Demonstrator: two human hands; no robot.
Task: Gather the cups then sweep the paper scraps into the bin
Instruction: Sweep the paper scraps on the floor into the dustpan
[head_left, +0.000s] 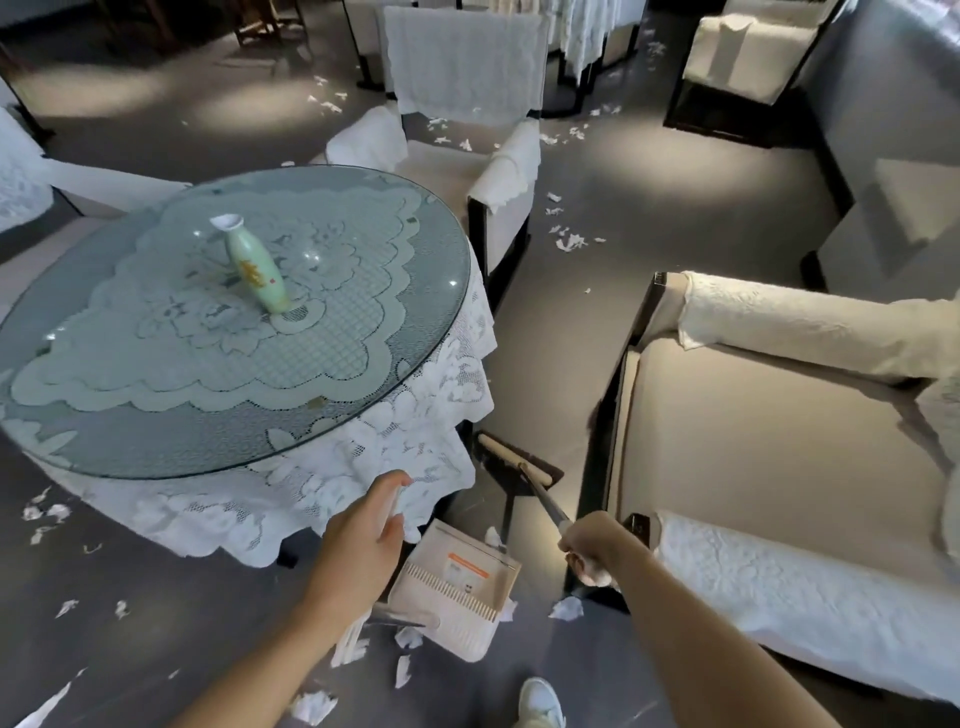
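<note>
The right hand (592, 551) clasps the broom (543, 496); whether the left hand (363, 535) holds anything is unclear. Best to draw scraps (566, 608) toward the grip, into the dustpan (457, 592) beside it.
</note>
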